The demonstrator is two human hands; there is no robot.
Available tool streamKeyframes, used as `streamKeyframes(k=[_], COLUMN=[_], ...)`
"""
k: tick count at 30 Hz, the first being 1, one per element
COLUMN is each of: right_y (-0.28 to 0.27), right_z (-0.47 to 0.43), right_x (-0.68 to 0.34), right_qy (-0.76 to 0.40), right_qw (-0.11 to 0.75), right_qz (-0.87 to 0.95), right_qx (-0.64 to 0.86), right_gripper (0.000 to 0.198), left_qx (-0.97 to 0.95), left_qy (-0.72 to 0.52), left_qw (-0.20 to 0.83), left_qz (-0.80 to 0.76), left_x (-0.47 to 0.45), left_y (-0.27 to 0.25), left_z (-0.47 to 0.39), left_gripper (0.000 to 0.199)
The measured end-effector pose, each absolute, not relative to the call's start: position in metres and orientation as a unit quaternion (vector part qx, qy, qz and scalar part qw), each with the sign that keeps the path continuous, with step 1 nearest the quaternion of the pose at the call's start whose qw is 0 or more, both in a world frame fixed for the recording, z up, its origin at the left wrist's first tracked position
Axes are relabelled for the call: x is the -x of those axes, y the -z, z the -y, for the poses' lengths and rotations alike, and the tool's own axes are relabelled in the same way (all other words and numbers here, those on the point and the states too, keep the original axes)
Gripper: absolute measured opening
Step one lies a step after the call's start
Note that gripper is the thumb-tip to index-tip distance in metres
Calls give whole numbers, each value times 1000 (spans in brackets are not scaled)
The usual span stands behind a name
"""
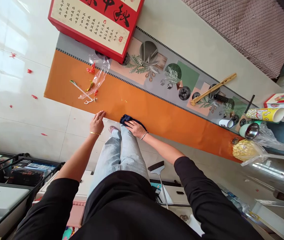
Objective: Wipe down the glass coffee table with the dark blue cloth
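A dark blue cloth (126, 119) lies bunched at the near edge of the long table (156, 111), whose cover is orange along this side. Over the cloth rests my right hand (135, 128), its fingers pressing it against the edge. My left hand (97, 123) is at the same edge further left, fingers loosely bent and slightly apart, with nothing visible in them. Small pale crumbs (124, 100) lie on the orange surface beyond the cloth. Up and left of them are a clear plastic wrapper (101, 75), red scraps (91, 69) and a white plastic piece (90, 100).
A large red gift box (94, 28) covers the table's far left. Toward the right lie a wooden stick-like tool (214, 89), a white cup (226, 123), a popcorn cup (266, 114) and a yellow-filled bag (245, 150). Red scraps (29, 71) dot the floor; a broom (156, 167) stands behind.
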State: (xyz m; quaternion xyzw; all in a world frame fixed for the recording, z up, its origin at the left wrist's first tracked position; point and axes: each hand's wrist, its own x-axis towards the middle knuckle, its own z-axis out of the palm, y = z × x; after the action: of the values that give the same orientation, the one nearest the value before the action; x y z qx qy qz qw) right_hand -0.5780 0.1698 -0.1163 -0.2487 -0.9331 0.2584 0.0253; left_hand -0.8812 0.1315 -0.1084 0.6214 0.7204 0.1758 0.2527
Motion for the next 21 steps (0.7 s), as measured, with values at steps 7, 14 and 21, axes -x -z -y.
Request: streamKeyframes(k=[7,14,21], right_y=[93,103,104], right_z=[-151,-158,-153], right_x=[460,523,542], right_qy=[-235,-224,-209], right_qw=[-54,-46,-24], right_qz=[930,932,933], right_qx=[276,282,293], right_gripper=[43,45,38], left_qx=[-625,-623,-637], left_qy=[-170,-183,-161], left_qw=[256,245,242], left_qz=[-718,-720,-714], left_x=[881,875,879], left_y=[105,114,108], left_z=[-133,-127,-128], left_gripper=[65,69,66])
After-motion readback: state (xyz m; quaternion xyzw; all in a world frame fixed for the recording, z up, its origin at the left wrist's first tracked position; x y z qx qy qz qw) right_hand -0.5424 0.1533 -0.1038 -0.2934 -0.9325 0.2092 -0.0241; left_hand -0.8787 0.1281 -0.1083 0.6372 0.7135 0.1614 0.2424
